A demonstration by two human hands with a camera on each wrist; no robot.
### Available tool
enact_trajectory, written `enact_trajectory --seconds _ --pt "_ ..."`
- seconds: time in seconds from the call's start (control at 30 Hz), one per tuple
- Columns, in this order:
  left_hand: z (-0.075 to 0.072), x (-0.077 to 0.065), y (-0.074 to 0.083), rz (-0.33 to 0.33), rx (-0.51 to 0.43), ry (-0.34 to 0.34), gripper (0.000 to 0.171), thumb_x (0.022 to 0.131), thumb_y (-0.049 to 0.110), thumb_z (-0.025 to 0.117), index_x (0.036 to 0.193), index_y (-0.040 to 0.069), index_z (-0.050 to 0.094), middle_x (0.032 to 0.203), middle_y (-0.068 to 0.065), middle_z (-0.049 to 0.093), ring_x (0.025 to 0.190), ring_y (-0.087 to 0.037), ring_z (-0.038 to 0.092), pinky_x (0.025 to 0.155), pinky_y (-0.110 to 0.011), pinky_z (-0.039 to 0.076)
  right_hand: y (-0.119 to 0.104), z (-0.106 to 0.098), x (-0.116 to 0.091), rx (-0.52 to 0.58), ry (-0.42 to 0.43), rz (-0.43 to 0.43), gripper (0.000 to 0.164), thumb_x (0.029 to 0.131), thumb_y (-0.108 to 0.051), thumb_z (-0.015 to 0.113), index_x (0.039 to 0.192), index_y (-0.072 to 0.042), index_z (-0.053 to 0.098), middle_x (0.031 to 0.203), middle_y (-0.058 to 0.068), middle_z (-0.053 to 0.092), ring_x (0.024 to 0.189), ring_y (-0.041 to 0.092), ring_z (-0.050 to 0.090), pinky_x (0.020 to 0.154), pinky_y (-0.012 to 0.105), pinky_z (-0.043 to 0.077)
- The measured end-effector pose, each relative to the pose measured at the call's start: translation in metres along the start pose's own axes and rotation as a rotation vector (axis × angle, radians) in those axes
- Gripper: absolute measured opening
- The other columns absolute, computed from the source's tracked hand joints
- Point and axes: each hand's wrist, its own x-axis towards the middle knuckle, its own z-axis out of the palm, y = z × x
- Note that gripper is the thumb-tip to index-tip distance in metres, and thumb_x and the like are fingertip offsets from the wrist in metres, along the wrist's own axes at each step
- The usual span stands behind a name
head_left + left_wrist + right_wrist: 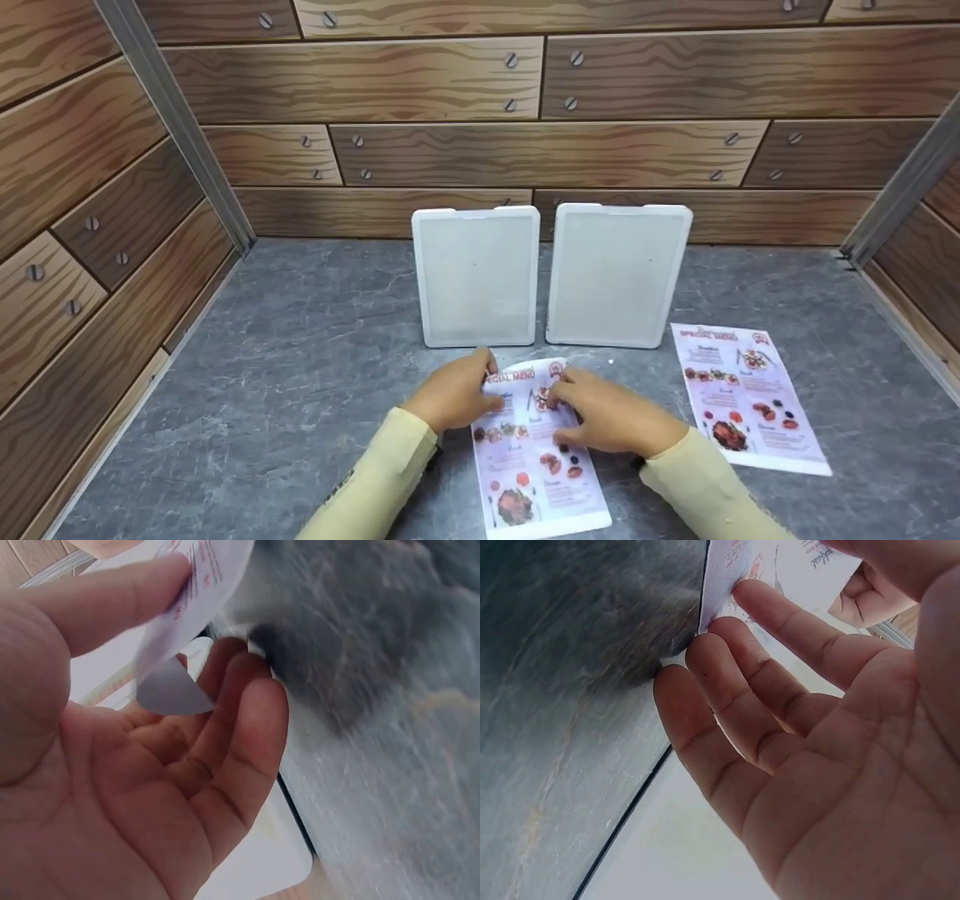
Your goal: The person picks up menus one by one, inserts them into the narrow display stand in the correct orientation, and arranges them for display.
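Observation:
A printed paper menu [517, 450] lies on the grey marbled tabletop in front of me in the head view. My left hand [457, 394] holds its upper left edge. In the left wrist view the thumb [127, 604] lies over the sheet, the fingers curl on the other side, and a corner of the paper bends between them. At the menu's right edge is my right hand [619, 412], its loosely bent fingertips [746, 596] touching the paper. A second menu [750, 401] lies flat to the right, apart from both hands.
Two white rectangular frames with pale panels, a left frame [480, 277] and a right frame [619, 277], stand side by side behind the menus. Wood-patterned walls [442, 79] close off the back and sides of the tabletop [300, 337].

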Motion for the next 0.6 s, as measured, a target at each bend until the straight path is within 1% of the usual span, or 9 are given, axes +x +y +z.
enact_trajectory --seconds 0.13,0.2,0.3,0.43,0.6 --pt "0.0001 0.0001 -0.0004 0.01 0.022 0.002 0.036 0.094 0.02 0.074 0.126 0.011 0.059 0.108 -0.006 0.069 0.097 -0.023 0.064 0.093 -0.045 0.053 -0.0001 0.0004 -0.0003 0.001 -0.008 0.018 0.029 0.085 -0.026 0.083 0.105 -0.012 0.068 0.101 -0.001 0.051 0.089 0.015 0.051 0.08 0.042 0.05" --pt "0.0008 0.0003 -0.0009 0.025 0.035 0.01 0.037 0.095 0.019 0.073 0.128 0.009 0.061 0.112 -0.008 0.07 0.102 -0.024 0.065 0.096 -0.046 0.052 -0.0002 0.001 -0.0004 0.002 -0.008 0.022 0.028 0.085 -0.025 0.083 0.106 -0.012 0.068 0.102 0.0 0.052 0.09 0.016 0.052 0.081 0.043 0.051" --pt "0.0014 0.0011 -0.0015 0.051 0.039 0.025 0.03 0.095 0.018 0.074 0.122 0.009 0.066 0.11 -0.007 0.071 0.1 -0.023 0.066 0.094 -0.045 0.053 -0.0006 0.0013 -0.0006 0.001 -0.01 0.025 0.029 0.085 -0.026 0.083 0.106 -0.012 0.068 0.104 0.0 0.052 0.092 0.017 0.053 0.083 0.044 0.052" --pt "0.0 0.002 -0.0019 0.068 0.033 0.054 0.017 0.096 0.019 0.074 0.11 0.011 0.068 0.1 -0.004 0.071 0.089 -0.019 0.064 0.085 -0.042 0.054 -0.0012 0.0002 -0.0002 -0.001 -0.01 0.021 0.029 0.085 -0.026 0.083 0.106 -0.012 0.068 0.104 0.0 0.053 0.093 0.017 0.054 0.084 0.046 0.052" --pt "-0.0044 0.0025 -0.0017 0.086 0.03 0.128 0.007 0.097 0.02 0.073 0.099 0.014 0.071 0.097 -0.001 0.073 0.088 -0.018 0.066 0.082 -0.041 0.055 -0.0019 -0.001 -0.0003 -0.016 -0.001 0.0 0.027 0.087 -0.026 0.082 0.107 -0.012 0.069 0.109 0.002 0.056 0.097 0.021 0.057 0.089 0.049 0.052"
